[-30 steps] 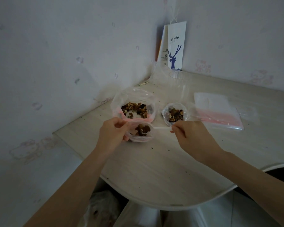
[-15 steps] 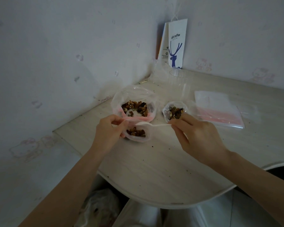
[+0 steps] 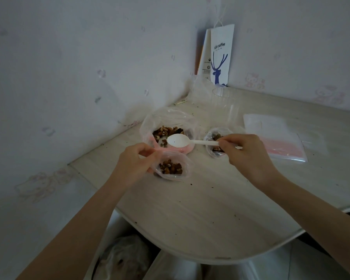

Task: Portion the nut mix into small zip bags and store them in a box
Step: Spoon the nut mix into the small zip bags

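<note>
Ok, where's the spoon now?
Centre of the head view: the right hand holds the white spoon, its bowl over the big nut bag, behind the small bag in the left hand.

Your spoon (image 3: 177, 140) is plain white, with one dark speck in its bowl. The nuts (image 3: 171, 167) in your small bag (image 3: 187, 160) are mixed browns, tan to near black, behind clear plastic. The big bag (image 3: 150, 126) is clear with a pink band low down. The spare bags (image 3: 271, 130) look milky clear, with a pink strip along the near edge. The table (image 3: 200, 209) is pale wood grain, peppered with dark crumbs. The paper bag (image 3: 222, 37) is white with a blue deer and dark lettering. The wall (image 3: 69, 77) is pale with faint pink cartoon prints.
</note>
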